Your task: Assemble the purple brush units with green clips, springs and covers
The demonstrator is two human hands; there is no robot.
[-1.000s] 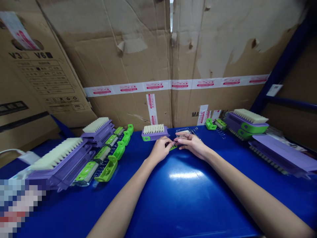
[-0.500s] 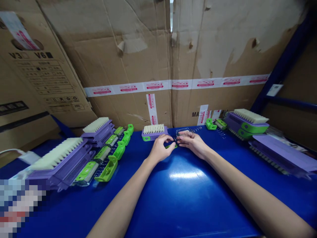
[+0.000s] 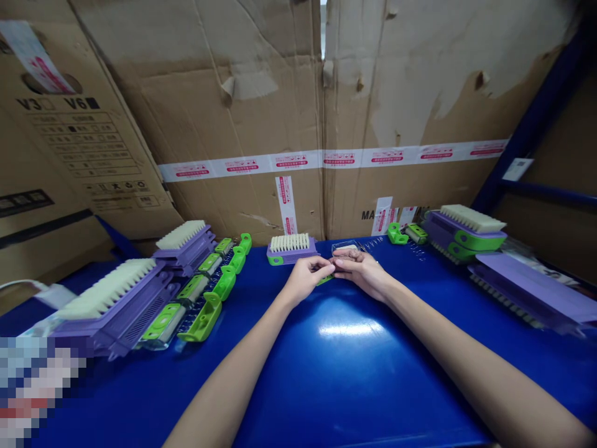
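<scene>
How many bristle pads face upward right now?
4: near left pad, far left pad, middle pad beyond the left hand, and far right pad. Others may be hidden.

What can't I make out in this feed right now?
Head view: what the left hand and right hand pinch, if anything; their fingers cover it.
Head view: full shape of the green piece; hands cover it.
Head view: things in the lower-left corner; pixelation masks them.
Head view: fine print on the left carton; too small.
</scene>
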